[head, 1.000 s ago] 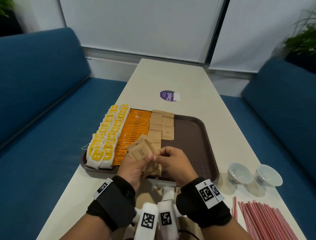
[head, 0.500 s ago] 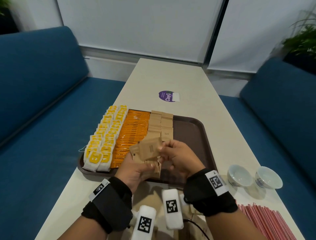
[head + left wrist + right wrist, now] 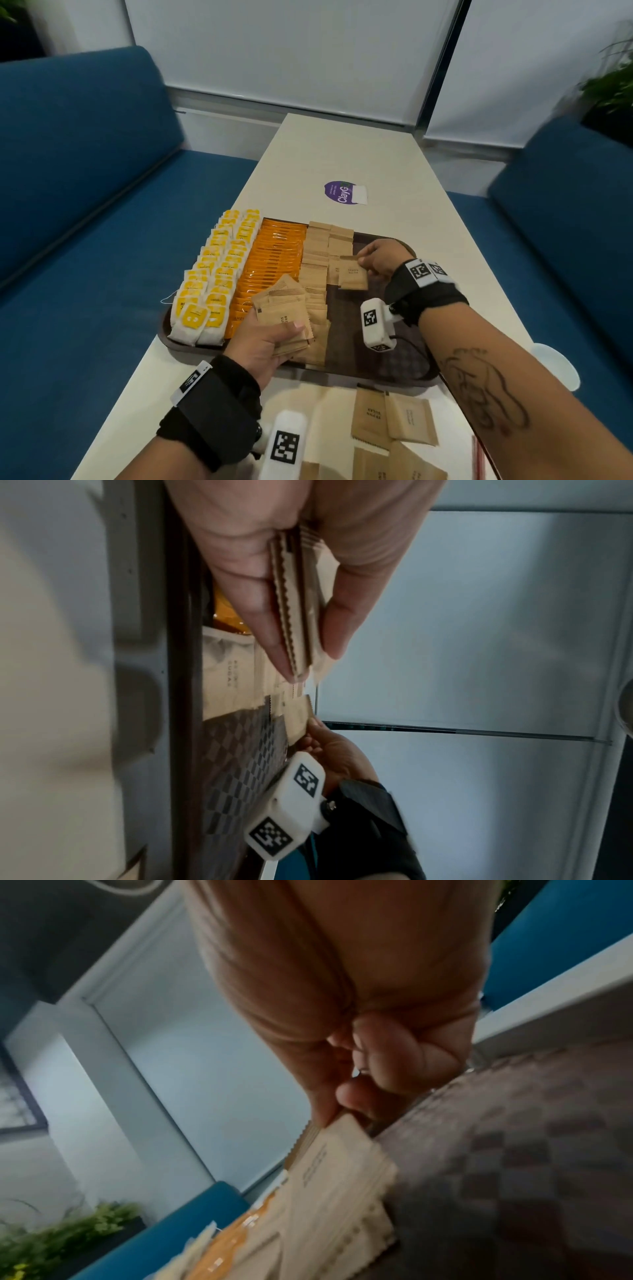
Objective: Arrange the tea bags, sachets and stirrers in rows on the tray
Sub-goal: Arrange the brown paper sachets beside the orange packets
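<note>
A dark brown tray [image 3: 383, 371] holds rows of yellow tea bags [image 3: 219, 274], orange sachets [image 3: 274, 260] and brown sugar sachets [image 3: 317, 260]. My left hand [image 3: 263, 342] grips a fanned stack of brown sachets [image 3: 284, 308] over the tray's near edge; the left wrist view shows the stack [image 3: 298, 610] pinched between thumb and fingers. My right hand [image 3: 380, 260] pinches one brown sachet [image 3: 352, 272] by its corner at the near end of the second, shorter brown row. In the right wrist view that sachet [image 3: 329, 1153] hangs just above the tray [image 3: 514, 1164].
Loose brown sachets [image 3: 394, 421] lie on the table in front of the tray. Red stirrers [image 3: 478, 459] show at the bottom right edge. A white bowl [image 3: 555, 366] peeks out behind my right forearm. A purple sticker [image 3: 342, 193] sits beyond the tray. Blue sofas flank the table.
My right hand has pulled one sachet off the stack and carried it forward and right to the second brown row. The left hand stays near the tray's front with the stack.
</note>
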`<state>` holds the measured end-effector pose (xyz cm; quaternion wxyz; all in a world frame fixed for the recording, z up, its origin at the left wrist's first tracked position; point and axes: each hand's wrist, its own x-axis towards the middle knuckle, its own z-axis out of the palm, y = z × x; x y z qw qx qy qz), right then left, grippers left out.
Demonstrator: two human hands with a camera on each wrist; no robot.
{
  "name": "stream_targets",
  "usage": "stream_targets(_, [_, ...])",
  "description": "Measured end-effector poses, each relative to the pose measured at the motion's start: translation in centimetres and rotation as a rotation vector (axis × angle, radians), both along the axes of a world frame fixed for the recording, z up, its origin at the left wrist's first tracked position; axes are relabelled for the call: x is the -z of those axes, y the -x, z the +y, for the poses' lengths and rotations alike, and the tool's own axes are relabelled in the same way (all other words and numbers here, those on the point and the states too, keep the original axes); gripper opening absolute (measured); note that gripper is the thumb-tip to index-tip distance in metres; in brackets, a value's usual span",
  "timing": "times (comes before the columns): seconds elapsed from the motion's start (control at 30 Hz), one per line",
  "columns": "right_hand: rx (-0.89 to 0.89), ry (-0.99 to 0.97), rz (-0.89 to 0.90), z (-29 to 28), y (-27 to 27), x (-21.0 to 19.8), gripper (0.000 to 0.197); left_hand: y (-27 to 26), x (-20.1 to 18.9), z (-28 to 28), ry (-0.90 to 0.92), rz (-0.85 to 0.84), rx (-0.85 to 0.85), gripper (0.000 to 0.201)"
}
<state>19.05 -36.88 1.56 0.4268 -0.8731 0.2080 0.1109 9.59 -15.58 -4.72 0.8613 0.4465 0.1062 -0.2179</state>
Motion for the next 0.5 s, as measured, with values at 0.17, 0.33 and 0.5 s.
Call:
stream_targets(0.17, [-0.013, 0.005, 0.070, -0.2, -1.2, 1.8, 0.026, -0.1, -0.1, 0.2, -0.014, 0.005, -0.018, 0.056])
stream_targets(0.33, [-0.019, 0.053, 0.198, 1.0, -2.2, 1.7, 0.010, -0.1, -0.1, 0.1, -0.020, -0.002, -0.013, 0.053])
stream_targets(0.5, [-0.042, 0.136, 0.236, 1.5, -3.3, 2.5, 0.013, 0.0, 0.0, 0.0, -0.019, 0.006, -0.010, 0.053])
